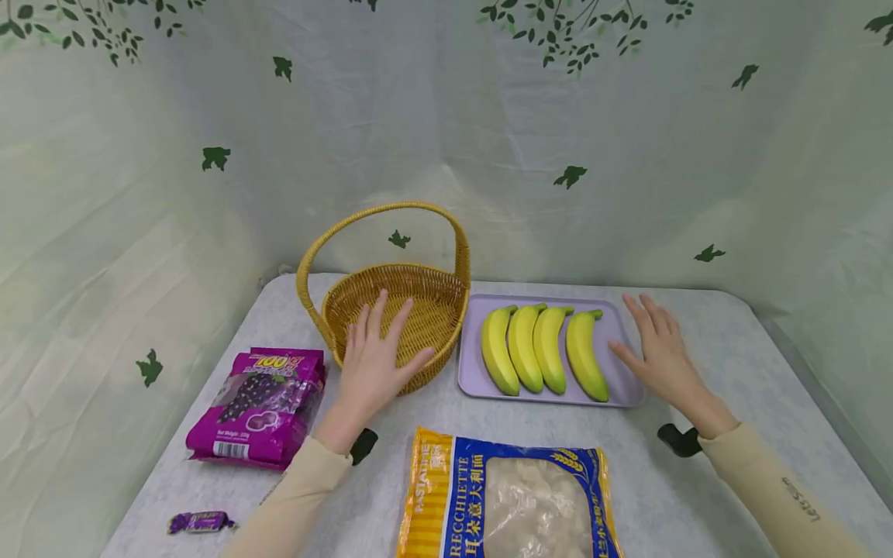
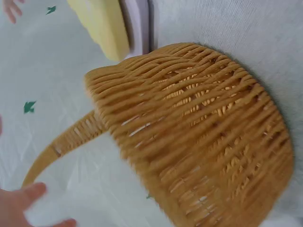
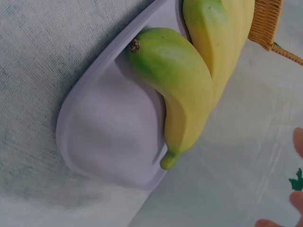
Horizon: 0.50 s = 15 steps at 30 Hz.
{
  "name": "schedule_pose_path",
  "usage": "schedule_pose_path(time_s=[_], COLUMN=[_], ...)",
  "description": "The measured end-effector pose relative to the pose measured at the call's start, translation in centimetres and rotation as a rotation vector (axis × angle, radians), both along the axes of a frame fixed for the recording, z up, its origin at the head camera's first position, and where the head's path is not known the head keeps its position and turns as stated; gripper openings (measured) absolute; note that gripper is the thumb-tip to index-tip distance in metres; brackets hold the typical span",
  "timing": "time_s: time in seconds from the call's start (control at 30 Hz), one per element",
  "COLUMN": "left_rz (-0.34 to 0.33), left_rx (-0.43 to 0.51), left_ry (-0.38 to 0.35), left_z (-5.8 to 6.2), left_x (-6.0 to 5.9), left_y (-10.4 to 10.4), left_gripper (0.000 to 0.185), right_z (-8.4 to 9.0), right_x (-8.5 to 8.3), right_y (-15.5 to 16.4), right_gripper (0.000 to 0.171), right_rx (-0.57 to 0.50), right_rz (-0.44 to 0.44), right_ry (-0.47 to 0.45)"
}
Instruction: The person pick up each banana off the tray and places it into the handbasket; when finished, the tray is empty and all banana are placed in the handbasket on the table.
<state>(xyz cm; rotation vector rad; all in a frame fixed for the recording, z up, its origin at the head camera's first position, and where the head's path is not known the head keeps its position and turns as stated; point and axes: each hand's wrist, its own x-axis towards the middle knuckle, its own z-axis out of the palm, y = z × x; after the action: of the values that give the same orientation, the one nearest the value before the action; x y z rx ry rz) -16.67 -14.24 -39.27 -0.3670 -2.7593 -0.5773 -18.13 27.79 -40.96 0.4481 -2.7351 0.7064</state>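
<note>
Wicker basket (image 1: 412, 310) upright, four bananas (image 1: 540, 349) beside

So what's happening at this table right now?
A person sits at a table with both hands spread flat and holding nothing. The left hand rests against the near rim of an empty wicker basket; the right hand lies at the right edge of a lilac tray carrying four bananas. A purple snack bag and one loose purple sweet lie on the left, a pasta bag in front.
</note>
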Motion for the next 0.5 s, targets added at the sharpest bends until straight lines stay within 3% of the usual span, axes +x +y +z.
schedule_pose_path(time_s=[0.13,0.23,0.37,0.43,0.5], left_rz=[-0.131,-0.189,-0.148,-0.102,-0.062], left_rx=[0.204,0.371,0.544,0.623,0.690], left_ry=[0.144,0.289,0.443,0.451,0.411], left_z=[0.7,1.0,1.6,2.3,3.0], left_x=[1.2,1.6,2.1,2.5,2.9], left_y=[-1.6,-3.2,-5.1,-5.8,-6.3], left_gripper=[0.067,0.059,0.053,0.054,0.058], right_z=[-0.1,-0.2,-0.3,-0.4,-0.6], right_x=[-0.6,-0.8,-1.0,-1.1,-1.1], right_y=[-0.1,-0.2,0.0,0.1,0.4], right_gripper=[0.076,0.078,0.080,0.080,0.078], right_rx=[-0.120,-0.213,-0.362,-0.431,-0.486], right_rz=[0.072,0.087,0.108,0.130,0.150], right_ry=[0.007,-0.041,-0.147,-0.198,-0.242])
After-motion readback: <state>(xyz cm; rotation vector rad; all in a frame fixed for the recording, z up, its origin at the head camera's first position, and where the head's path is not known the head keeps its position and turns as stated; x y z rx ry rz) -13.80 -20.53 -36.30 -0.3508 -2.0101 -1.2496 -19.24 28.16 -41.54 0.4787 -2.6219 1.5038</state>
